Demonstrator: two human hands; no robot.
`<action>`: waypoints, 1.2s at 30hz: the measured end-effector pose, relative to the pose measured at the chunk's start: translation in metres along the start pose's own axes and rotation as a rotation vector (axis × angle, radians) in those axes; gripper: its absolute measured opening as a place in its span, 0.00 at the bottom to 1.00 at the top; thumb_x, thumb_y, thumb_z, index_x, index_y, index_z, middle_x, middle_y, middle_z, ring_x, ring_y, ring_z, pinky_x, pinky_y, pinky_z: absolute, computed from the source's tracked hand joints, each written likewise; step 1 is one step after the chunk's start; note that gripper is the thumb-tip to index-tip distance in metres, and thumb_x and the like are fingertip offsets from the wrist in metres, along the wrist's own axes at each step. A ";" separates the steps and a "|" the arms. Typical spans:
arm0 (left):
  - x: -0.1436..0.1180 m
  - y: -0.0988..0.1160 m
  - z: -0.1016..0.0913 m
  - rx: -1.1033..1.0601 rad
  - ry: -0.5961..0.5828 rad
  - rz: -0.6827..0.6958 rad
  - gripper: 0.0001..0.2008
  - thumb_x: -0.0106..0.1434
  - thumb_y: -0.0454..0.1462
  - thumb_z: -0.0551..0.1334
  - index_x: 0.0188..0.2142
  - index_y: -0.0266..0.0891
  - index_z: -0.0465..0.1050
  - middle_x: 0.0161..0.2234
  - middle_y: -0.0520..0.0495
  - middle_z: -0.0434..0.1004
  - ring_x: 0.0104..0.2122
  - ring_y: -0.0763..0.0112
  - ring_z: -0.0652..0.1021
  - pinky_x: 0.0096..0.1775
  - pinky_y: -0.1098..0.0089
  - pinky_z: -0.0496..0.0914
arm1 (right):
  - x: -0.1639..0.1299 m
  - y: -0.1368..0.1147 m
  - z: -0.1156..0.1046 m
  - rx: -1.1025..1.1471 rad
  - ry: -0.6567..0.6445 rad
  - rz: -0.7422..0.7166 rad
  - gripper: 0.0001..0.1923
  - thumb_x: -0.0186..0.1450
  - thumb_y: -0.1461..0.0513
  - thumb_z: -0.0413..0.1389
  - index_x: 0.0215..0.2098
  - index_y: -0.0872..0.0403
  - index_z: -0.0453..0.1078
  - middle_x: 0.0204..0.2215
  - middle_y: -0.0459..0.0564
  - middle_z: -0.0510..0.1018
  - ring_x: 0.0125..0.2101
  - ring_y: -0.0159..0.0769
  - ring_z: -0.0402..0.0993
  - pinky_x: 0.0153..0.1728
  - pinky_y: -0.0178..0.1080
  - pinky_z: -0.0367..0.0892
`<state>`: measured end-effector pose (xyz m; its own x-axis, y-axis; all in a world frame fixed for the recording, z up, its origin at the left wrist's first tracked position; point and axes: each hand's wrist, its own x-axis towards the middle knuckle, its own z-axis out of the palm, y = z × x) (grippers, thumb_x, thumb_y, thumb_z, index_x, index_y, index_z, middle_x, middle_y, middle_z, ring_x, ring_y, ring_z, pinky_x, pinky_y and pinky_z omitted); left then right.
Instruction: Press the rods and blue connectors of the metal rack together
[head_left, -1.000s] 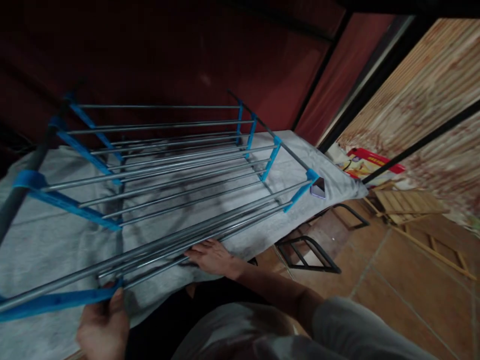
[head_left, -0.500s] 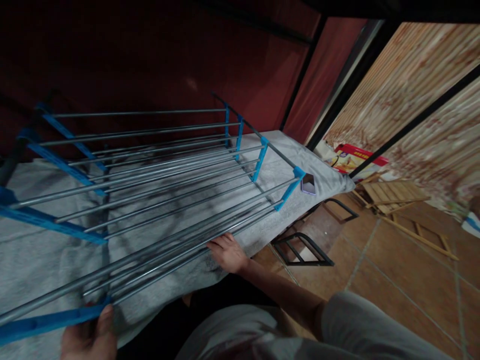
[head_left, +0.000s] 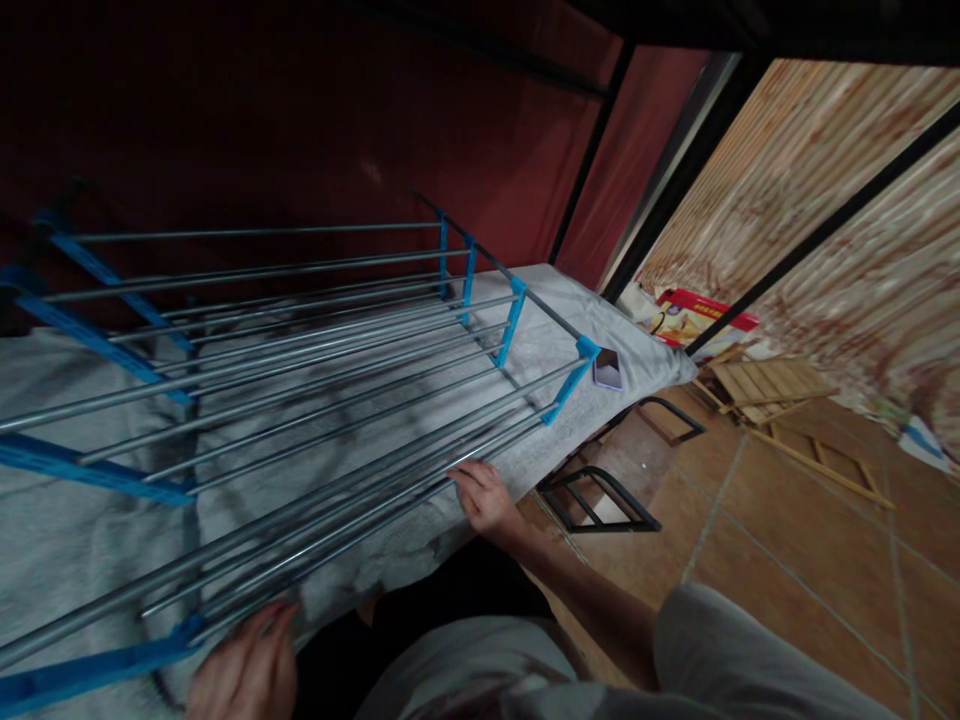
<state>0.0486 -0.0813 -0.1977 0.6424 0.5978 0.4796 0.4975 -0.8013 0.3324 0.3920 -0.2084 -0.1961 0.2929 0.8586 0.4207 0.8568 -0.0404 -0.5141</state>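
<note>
A rack of grey metal tubes [head_left: 322, 385] with blue plastic brackets [head_left: 512, 322] lies across a grey cloth. My right hand [head_left: 484, 497] has its fingers closed on a front metal tube [head_left: 375, 502], right of the rack's middle. Nearer to me, my left hand [head_left: 247, 662] is curled with its fingertips at the front tubes, just right of the near-left blue bracket [head_left: 97, 668]. Part of this hand is cut off by the lower edge. One tube's left end [head_left: 148, 608] shows free, short of that bracket.
A phone [head_left: 608, 370] lies on the grey cloth [head_left: 574, 290] beyond the rack's right end. Black metal chair frames [head_left: 604, 505] stand beside the covered surface. On the tiled floor are a folded wooden piece [head_left: 772, 385] and a red-yellow box [head_left: 705, 318]. A dark red wall is behind.
My left hand has come off the near-left blue bracket and moved right to the front tubes. My right hand has slid right and slightly up along the tube. The view has shifted slightly.
</note>
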 end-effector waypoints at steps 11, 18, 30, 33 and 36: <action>0.062 0.049 0.041 0.086 -0.072 0.333 0.22 0.66 0.31 0.52 0.59 0.40 0.66 0.52 0.41 0.76 0.50 0.58 0.77 0.54 0.59 0.69 | -0.021 0.027 -0.032 0.049 0.271 0.326 0.14 0.67 0.65 0.45 0.41 0.52 0.72 0.38 0.52 0.74 0.44 0.40 0.70 0.48 0.45 0.65; 0.092 0.087 0.089 0.103 -0.187 0.368 0.26 0.64 0.28 0.49 0.62 0.35 0.65 0.59 0.38 0.71 0.57 0.57 0.72 0.59 0.56 0.65 | -0.026 0.099 -0.067 0.004 0.693 0.633 0.22 0.64 0.61 0.44 0.56 0.54 0.61 0.53 0.58 0.69 0.51 0.38 0.68 0.49 0.43 0.68; 0.120 0.099 0.107 0.014 -0.227 0.235 0.22 0.65 0.29 0.50 0.56 0.39 0.71 0.44 0.41 0.77 0.45 0.58 0.76 0.49 0.59 0.71 | -0.010 0.144 -0.082 0.149 0.452 0.681 0.26 0.59 0.61 0.45 0.52 0.56 0.72 0.47 0.55 0.79 0.48 0.43 0.74 0.55 0.49 0.66; 0.121 0.101 0.104 0.005 -0.231 0.228 0.22 0.65 0.29 0.51 0.56 0.39 0.71 0.43 0.42 0.77 0.44 0.59 0.75 0.48 0.60 0.70 | -0.008 0.145 -0.083 0.163 0.444 0.657 0.25 0.58 0.61 0.45 0.51 0.56 0.72 0.46 0.55 0.80 0.47 0.43 0.75 0.53 0.48 0.67; 0.122 0.102 0.103 0.004 -0.248 0.225 0.23 0.65 0.28 0.51 0.56 0.39 0.71 0.43 0.42 0.77 0.44 0.59 0.75 0.49 0.60 0.70 | -0.005 0.147 -0.081 0.175 0.455 0.654 0.25 0.56 0.62 0.46 0.50 0.56 0.71 0.45 0.54 0.80 0.46 0.41 0.75 0.53 0.47 0.67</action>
<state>0.2379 -0.0872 -0.1890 0.8586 0.3942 0.3277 0.3292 -0.9141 0.2368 0.5505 -0.2605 -0.2129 0.8868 0.3962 0.2381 0.3853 -0.3492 -0.8541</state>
